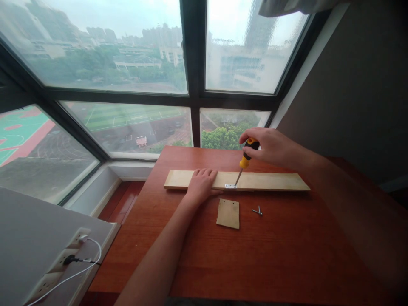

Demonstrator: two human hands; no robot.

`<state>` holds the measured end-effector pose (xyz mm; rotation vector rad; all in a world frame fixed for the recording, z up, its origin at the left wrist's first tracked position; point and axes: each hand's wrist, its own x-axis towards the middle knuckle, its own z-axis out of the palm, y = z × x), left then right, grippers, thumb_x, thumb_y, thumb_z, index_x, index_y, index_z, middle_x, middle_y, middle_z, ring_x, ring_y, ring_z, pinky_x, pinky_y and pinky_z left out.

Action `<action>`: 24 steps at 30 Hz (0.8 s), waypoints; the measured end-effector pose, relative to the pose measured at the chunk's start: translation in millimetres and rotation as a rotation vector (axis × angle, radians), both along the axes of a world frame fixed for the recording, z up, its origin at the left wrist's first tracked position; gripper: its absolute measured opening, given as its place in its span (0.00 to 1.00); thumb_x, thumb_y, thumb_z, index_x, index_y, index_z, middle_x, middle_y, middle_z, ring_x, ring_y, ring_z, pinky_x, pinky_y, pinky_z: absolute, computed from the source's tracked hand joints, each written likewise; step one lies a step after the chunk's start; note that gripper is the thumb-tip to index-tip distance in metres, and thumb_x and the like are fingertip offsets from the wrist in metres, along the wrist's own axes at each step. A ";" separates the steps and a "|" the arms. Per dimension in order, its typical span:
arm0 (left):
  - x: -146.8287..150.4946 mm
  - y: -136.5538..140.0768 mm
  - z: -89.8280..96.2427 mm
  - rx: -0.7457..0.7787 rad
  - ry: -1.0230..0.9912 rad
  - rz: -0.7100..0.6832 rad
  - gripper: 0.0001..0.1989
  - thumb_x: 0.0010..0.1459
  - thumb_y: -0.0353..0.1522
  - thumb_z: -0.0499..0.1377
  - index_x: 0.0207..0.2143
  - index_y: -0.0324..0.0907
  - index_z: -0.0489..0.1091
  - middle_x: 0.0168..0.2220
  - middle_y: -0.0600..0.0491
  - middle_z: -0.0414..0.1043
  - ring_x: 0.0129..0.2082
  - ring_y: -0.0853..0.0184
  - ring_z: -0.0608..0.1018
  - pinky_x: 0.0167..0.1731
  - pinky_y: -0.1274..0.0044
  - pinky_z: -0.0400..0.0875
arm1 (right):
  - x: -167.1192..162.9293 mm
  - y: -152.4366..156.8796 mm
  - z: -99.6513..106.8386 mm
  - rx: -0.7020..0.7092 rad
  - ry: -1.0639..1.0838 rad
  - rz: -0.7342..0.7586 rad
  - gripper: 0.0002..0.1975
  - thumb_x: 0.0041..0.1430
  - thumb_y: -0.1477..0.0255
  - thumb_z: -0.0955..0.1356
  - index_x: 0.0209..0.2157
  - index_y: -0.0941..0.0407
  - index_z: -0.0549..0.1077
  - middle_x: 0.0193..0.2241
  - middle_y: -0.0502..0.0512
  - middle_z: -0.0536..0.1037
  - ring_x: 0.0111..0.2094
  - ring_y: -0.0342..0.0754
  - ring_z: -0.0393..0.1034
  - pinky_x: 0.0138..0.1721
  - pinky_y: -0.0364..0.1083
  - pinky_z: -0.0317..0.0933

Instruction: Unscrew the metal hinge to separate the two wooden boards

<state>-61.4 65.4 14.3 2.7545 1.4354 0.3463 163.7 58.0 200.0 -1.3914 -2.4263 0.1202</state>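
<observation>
A long pale wooden board [270,180] lies across the table. My left hand [202,182] grips its left half from above, fingers over the top and thumb along the front edge. My right hand [266,144] is closed around the yellow and black handle of a screwdriver [245,162]. The shaft slants down, its tip at the right end of a small metal plate [230,186] on the board's front part. Whether a screw sits under the tip is too small to tell. In front of the board lie a tan rectangular piece [228,214] with two small holes and two loose screws [257,211].
The reddish-brown wooden table [204,259] stands against large dark-framed windows [194,100]. At the lower left, a low wall carries sockets [60,260] with a black plug and a white cable [99,250]. A dark wall [357,93] rises on the right.
</observation>
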 end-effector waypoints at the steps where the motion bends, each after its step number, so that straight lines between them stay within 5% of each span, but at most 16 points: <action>1: 0.0 -0.1 0.0 0.002 0.001 0.000 0.37 0.50 0.53 0.63 0.56 0.42 0.63 0.52 0.42 0.71 0.53 0.53 0.71 0.53 0.66 0.59 | 0.9 0.1 -0.4 -0.022 0.024 0.027 0.11 0.55 0.73 0.66 0.40 0.54 0.73 0.38 0.54 0.78 0.38 0.49 0.72 0.38 0.46 0.63; 6: 0.5 -0.9 2.1 0.000 0.003 0.004 0.36 0.50 0.53 0.63 0.55 0.41 0.64 0.52 0.43 0.71 0.52 0.53 0.71 0.53 0.66 0.59 | -1.2 -1.8 -3.8 -0.001 -0.103 -0.111 0.16 0.58 0.65 0.66 0.46 0.57 0.71 0.43 0.59 0.78 0.39 0.53 0.72 0.37 0.48 0.63; 11: 0.9 -1.0 3.1 -0.010 0.005 0.014 0.35 0.50 0.53 0.63 0.55 0.43 0.64 0.52 0.43 0.71 0.53 0.53 0.71 0.53 0.66 0.59 | -11.4 -6.4 -3.7 0.124 -0.389 -0.385 0.24 0.63 0.50 0.58 0.33 0.55 0.72 0.28 0.59 0.77 0.28 0.55 0.71 0.25 0.48 0.53; 19: 0.5 -1.0 2.3 -0.013 -0.002 0.006 0.36 0.52 0.54 0.61 0.56 0.42 0.64 0.52 0.42 0.71 0.53 0.53 0.71 0.53 0.65 0.59 | -1.9 -0.8 5.1 -0.092 -0.139 -0.139 0.08 0.55 0.65 0.67 0.34 0.53 0.72 0.32 0.53 0.77 0.32 0.49 0.71 0.30 0.46 0.60; 24: 0.6 -1.3 2.8 -0.019 0.001 0.010 0.36 0.50 0.53 0.63 0.56 0.44 0.64 0.52 0.43 0.71 0.53 0.52 0.71 0.53 0.65 0.59 | 1.7 -2.2 2.7 -0.140 -0.011 -0.028 0.17 0.56 0.63 0.68 0.47 0.53 0.70 0.44 0.56 0.78 0.42 0.52 0.72 0.39 0.47 0.64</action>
